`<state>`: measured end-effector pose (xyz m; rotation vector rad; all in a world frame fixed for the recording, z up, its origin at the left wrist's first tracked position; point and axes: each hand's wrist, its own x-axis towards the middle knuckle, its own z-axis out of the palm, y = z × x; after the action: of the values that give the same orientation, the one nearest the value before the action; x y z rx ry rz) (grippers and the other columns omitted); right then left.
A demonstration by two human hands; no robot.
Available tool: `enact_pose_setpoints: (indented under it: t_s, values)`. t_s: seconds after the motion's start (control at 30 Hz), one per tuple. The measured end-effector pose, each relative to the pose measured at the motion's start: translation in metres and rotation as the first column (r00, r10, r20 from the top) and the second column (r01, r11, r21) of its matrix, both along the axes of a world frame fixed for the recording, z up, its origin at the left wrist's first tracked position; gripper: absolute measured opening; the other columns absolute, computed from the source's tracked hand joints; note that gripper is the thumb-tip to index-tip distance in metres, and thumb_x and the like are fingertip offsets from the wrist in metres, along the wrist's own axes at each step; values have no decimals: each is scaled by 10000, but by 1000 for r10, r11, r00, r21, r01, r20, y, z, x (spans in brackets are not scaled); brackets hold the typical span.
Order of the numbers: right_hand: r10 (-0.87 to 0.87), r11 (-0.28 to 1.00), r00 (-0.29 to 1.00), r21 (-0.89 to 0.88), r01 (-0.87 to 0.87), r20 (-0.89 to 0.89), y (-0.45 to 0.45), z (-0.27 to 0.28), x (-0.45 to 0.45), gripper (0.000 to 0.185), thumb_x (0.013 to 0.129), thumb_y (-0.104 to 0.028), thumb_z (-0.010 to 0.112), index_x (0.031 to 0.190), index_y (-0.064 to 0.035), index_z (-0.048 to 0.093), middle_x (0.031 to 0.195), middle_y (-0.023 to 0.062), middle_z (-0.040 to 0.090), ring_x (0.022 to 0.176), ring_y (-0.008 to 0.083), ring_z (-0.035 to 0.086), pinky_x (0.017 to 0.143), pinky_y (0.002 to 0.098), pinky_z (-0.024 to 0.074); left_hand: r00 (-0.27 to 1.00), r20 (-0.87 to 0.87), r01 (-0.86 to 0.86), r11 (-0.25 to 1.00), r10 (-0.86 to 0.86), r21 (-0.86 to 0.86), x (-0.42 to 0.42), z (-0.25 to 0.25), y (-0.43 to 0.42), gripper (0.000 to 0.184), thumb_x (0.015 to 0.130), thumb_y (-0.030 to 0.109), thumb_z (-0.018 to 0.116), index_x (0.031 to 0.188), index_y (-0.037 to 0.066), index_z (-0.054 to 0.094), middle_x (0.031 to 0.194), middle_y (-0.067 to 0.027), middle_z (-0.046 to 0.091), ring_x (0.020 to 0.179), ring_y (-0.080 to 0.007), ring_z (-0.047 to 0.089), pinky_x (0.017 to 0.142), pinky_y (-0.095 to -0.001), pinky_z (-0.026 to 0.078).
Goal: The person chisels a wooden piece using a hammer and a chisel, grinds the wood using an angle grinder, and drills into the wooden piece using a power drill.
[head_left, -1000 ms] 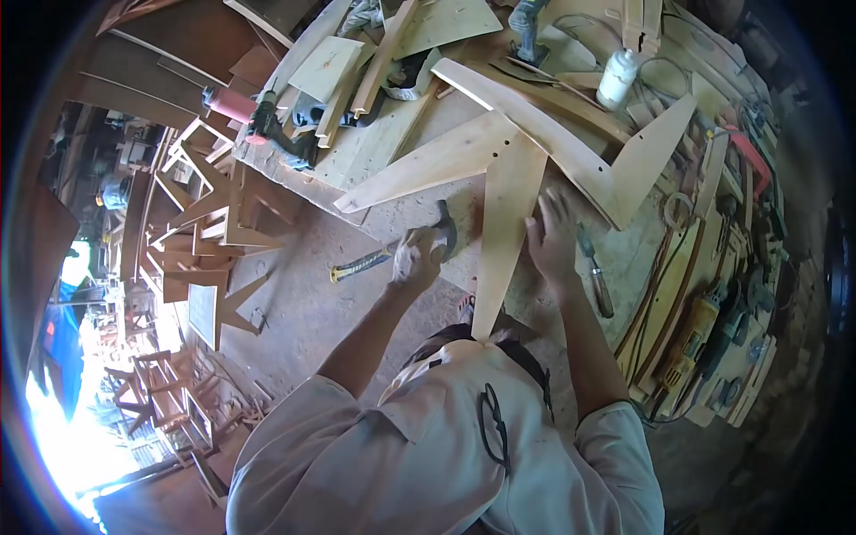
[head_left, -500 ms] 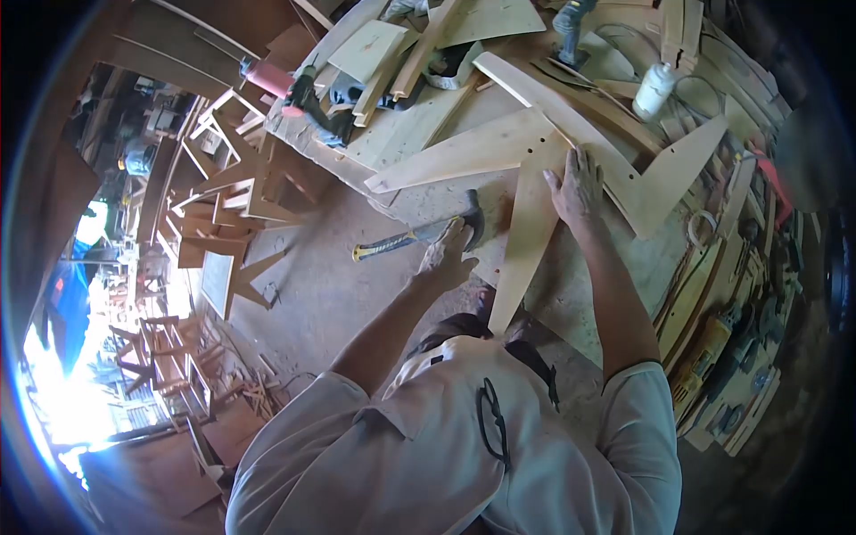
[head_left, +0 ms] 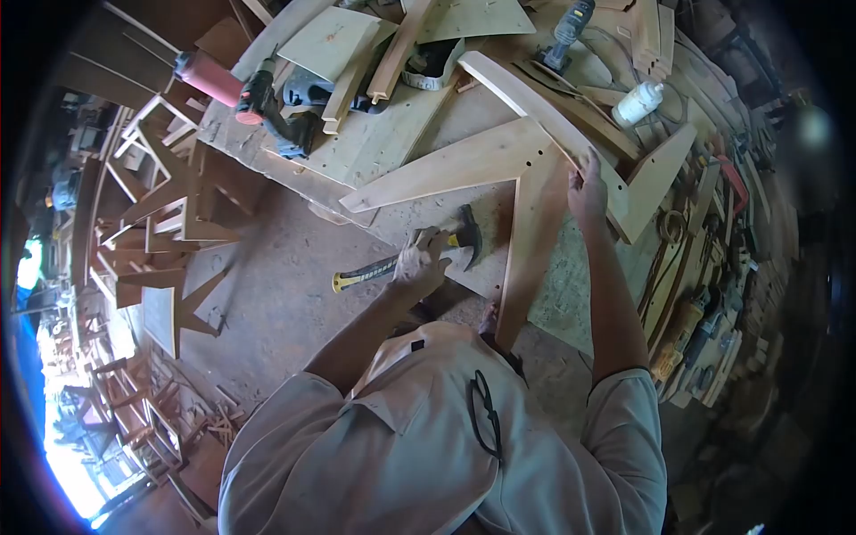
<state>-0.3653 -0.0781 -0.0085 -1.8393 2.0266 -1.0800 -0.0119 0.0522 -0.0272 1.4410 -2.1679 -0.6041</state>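
My left hand (head_left: 421, 260) is closed around the handle of a claw hammer (head_left: 471, 237), close to its head; the black and yellow grip sticks out to the left. My right hand (head_left: 588, 198) grips the edge of an angled wooden leg frame (head_left: 528, 227) with dark holes near its joint. One arm of this frame points down toward my body, the other reaches left over the bench. Beside it, a second angled wooden piece (head_left: 662, 178) with a long curved board lies behind and to the right of my right hand.
A cordless drill (head_left: 257, 94), a pink bottle (head_left: 209, 78) and loose boards (head_left: 330, 40) lie on the workbench (head_left: 259, 152). Farther back are another power tool (head_left: 567, 36) and a white bottle (head_left: 637, 104). Wooden chair frames (head_left: 165, 192) stand on the floor at left; tools and offcuts line the right.
My left hand has gone from lying over the hammer to a closed grip on it. My right hand has shifted from flat on the frame to its edge, and the frame has tilted.
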Motion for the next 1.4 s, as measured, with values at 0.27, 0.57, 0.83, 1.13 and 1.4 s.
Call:
enact_pose_setpoints:
  t_s: [0.27,0.57,0.83,1.13,1.4]
  values:
    - [-103,995,988,14,102,115,7,-12,3,495,965,-110,638,1420,-2,475,1234,241,664,1137,351,676,941,420,548,985,48,167,986,-167,12,42,-25,-13,490,791,154,754,1243,41,605,1181,-171,593,1089,-394,579,892,-488,534]
    - [-117,970,978,192,150,-171,7,7,32,526,947,-142,627,1419,39,482,1503,271,456,1405,410,430,1176,477,352,950,51,292,934,-308,205,47,-28,-34,435,793,177,763,1163,52,571,1149,-215,577,1116,-422,577,900,-513,528]
    - [-185,959,935,151,239,-302,7,6,47,511,971,-223,604,1403,32,502,1488,248,487,1400,392,445,1150,486,374,944,18,312,908,-330,280,49,-19,-40,434,782,108,727,1176,29,562,1170,-238,566,1150,-443,560,928,-542,503]
    - [-61,988,964,119,95,-259,8,12,43,595,934,-197,658,1422,71,449,1394,303,533,1307,465,497,1110,501,414,933,-35,310,752,-357,581,79,28,-61,396,801,121,702,1164,-10,611,1151,-245,582,1064,-434,598,927,-513,494]
    - [-94,995,984,-48,88,-149,11,16,48,634,918,-140,673,1451,77,407,1317,276,568,1213,436,553,1059,485,436,982,-166,152,887,-87,437,121,99,-68,387,765,108,797,1128,25,690,990,-132,651,880,-250,666,772,-376,541]
